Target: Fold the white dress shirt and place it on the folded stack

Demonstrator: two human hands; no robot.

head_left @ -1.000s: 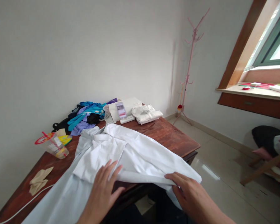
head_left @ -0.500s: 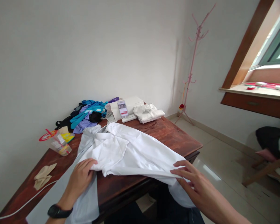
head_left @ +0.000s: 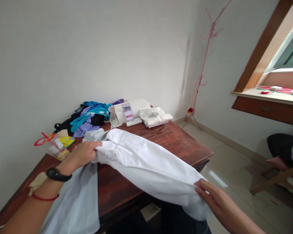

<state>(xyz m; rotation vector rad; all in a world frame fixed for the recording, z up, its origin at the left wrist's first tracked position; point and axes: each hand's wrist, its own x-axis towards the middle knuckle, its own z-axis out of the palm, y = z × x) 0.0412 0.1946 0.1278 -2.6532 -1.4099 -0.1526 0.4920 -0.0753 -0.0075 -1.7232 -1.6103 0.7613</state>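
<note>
A white shirt lies partly across the dark wooden table. My left hand, with a black band on the wrist, is closed on the shirt's cloth toward the left. Over at the table's near right, my right hand pinches the shirt's edge between thumb and fingers. The cloth is stretched between both hands and hangs past the front edge of the table. Another part of it falls down on the left, under my left forearm.
Crumpled blue, purple and black clothes are heaped by the wall. Beside them are a white box and a folded white packet. A plastic cup stands at the left. A pink coat rack is in the corner.
My left hand has lifted and now grips the shirt higher up. My right hand has moved right and down, closing on the edge. The cloth between them is drawn out longer.
</note>
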